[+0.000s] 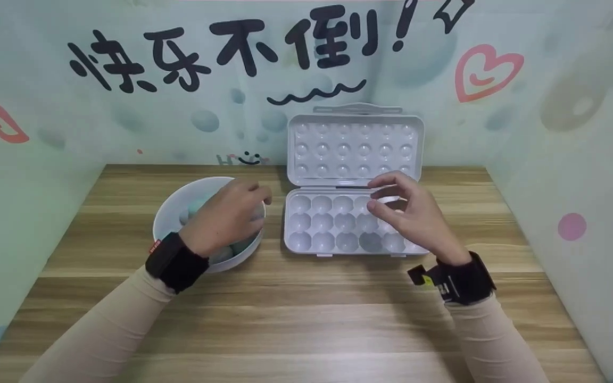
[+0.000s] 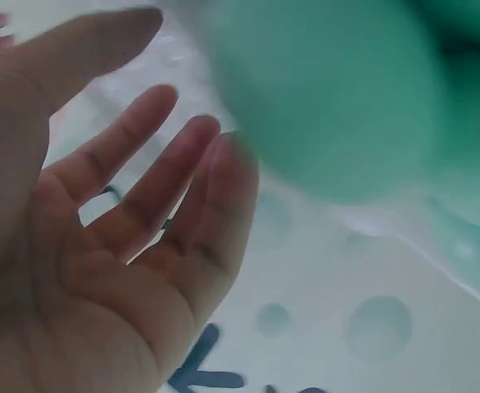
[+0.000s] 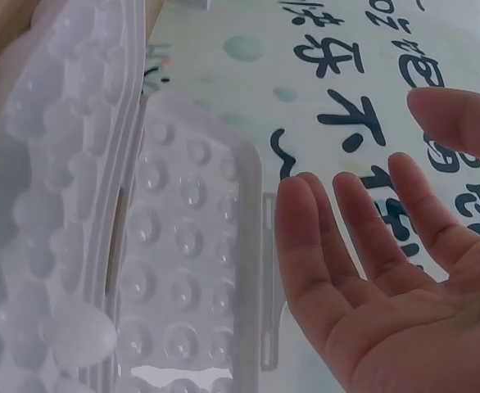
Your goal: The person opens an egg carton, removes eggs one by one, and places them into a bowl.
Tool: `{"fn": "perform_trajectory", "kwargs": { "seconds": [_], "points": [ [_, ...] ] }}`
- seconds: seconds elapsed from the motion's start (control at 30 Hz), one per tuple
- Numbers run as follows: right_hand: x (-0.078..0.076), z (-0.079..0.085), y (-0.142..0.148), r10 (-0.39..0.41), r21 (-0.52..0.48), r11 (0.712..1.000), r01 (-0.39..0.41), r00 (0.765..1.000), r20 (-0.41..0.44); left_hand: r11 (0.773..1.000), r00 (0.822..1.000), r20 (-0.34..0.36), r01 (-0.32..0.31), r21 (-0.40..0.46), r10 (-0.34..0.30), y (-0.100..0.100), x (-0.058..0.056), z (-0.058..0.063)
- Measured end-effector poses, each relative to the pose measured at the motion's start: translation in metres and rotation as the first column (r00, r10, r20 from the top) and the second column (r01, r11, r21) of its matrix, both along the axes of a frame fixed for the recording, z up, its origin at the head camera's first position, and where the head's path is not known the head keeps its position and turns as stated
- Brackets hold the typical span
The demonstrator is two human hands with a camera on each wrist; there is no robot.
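My left hand hovers over the white bowl on the left, its fingers loosely spread with nothing between them. Smooth green eggs lie in that bowl, close beside the fingertips in the left wrist view. To the right stands a white plastic egg box, its dimpled lid raised at the back. Over the box's right part is my right hand, thumb and fingers apart and holding nothing. A pale egg sits in a hollow of the base in the right wrist view.
Both things stand on a wood-grain table. Behind them hangs a pale backdrop with dark lettering and printed dots, and similar pale sheets close in the left and right sides.
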State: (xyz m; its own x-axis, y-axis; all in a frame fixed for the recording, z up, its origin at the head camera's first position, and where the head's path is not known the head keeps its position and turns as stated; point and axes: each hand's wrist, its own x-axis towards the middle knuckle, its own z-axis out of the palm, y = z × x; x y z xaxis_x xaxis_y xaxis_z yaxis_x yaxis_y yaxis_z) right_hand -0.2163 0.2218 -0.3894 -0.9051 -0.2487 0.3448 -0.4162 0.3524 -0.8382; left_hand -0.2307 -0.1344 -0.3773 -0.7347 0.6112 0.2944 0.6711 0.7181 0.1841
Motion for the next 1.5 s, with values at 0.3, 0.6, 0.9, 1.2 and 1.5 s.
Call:
{"fn": "perform_trajectory", "kwargs": {
  "seconds": [0.3, 0.6, 0.9, 1.2, 1.5],
  "points": [
    [-0.014, 0.007, 0.025, -0.079, 0.204, 0.973, 0.11, 0.985, -0.155, 0.983, 0.992, -0.109, 0.08, 0.163, -0.063, 0.04, 0.025, 0.009],
    [-0.037, 0.0, 0.037, -0.04, 0.483, 0.865, 0.136, 0.978, -0.204, 0.965, 0.988, -0.111, 0.13, 0.228, -0.106, 0.072, 0.03, -0.014],
    [-0.054, -0.011, 0.034, 0.054, 0.676, 0.734, 0.059, 0.988, -0.145, 0.954, 0.992, -0.056, 0.123, 0.274, -0.112, 0.089, 0.022, -0.045],
    [-0.066, -0.023, 0.026, 0.067, 0.736, 0.676, 0.026, 0.993, -0.096, 0.955, 0.997, -0.007, 0.077, 0.286, -0.078, 0.092, 0.02, -0.063],
    [-0.073, -0.034, 0.017, 0.027, 0.786, 0.616, 0.042, 0.997, -0.075, 0.964, 0.998, 0.006, 0.057, 0.261, -0.061, 0.091, 0.022, -0.068]
  ]
}}
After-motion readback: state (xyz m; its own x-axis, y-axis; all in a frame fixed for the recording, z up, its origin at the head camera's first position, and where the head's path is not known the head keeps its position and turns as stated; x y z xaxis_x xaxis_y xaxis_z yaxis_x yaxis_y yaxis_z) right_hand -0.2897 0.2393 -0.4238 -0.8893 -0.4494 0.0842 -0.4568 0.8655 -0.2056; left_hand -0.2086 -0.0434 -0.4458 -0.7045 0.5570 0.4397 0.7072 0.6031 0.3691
